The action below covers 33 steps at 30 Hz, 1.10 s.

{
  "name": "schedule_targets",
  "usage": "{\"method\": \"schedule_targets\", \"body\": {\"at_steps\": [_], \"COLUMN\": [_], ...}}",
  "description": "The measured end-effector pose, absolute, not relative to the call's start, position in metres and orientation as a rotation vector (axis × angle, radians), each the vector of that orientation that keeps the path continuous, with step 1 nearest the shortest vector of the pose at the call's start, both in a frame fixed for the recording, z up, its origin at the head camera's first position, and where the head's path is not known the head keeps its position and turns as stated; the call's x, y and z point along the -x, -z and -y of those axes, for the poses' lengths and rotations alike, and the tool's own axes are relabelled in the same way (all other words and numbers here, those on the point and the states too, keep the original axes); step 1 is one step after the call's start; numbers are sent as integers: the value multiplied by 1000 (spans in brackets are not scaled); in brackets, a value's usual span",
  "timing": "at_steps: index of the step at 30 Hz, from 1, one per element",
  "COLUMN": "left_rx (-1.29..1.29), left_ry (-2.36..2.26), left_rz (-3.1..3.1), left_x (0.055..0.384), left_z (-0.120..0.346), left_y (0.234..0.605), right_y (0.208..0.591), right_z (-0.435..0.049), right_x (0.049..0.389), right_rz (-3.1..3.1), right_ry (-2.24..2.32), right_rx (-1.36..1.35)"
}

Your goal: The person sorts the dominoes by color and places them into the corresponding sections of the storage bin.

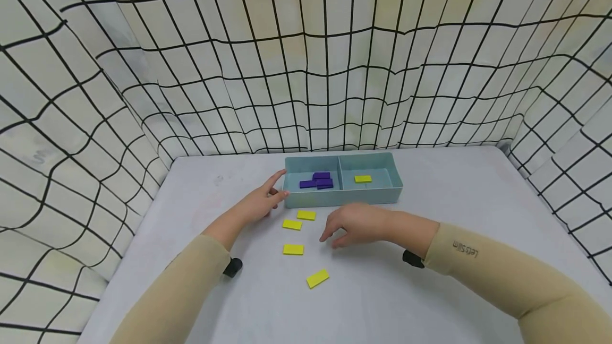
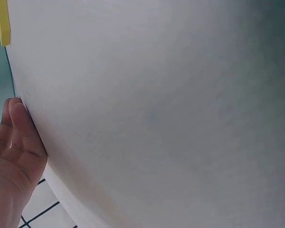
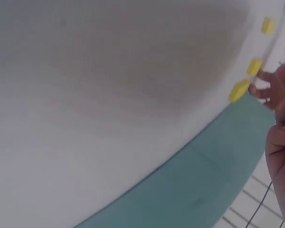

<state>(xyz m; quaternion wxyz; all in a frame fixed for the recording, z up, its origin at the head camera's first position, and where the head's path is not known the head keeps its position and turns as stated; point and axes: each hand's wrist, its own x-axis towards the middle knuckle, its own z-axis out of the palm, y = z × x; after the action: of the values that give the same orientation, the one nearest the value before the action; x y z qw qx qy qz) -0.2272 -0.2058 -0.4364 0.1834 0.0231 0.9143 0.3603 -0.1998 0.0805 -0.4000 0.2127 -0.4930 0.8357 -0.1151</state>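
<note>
My left hand (image 1: 258, 203) is at the left end of a pale blue two-compartment tray (image 1: 344, 197). Its index finger and thumb extend to the tray's left edge and front corner. Over the white table, just in front of the tray, hovers my right hand (image 1: 358, 222), fingers loosely bent and nothing held. To its left lie yellow tiles: two near the tray (image 1: 306, 215), one lower (image 1: 293, 249), and a slanted one (image 1: 317, 278) nearest me. Several purple tiles (image 1: 323, 182) are piled in the left compartment; a single yellow tile (image 1: 363, 179) lies in the right one.
White panels behind a black wire grid (image 1: 330, 84) rise at the back and both sides of the white table (image 1: 444, 190). The tray stands close to the table's back edge. Dark wrist-worn devices (image 1: 413, 259) show under both forearms.
</note>
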Motion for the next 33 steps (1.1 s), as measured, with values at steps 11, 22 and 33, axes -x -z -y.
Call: {"method": "schedule_targets", "body": {"at_steps": [11,22,33], "left_rx": [-55,-51,-40], "left_ry": [-1019,-1029,-1016], "left_rz": [-2584,-2581,-2585], "left_x": [227,227,227], "left_z": [205,207,207], "left_y": [436,438,438], "right_y": [418,426,428], "right_z": [-66,-57,-54], "right_x": [184,175,169], "right_rz": [-2168,-2072,-2089], "right_ry": [246,189,93], "right_rx": [1602,1738,1818]}}
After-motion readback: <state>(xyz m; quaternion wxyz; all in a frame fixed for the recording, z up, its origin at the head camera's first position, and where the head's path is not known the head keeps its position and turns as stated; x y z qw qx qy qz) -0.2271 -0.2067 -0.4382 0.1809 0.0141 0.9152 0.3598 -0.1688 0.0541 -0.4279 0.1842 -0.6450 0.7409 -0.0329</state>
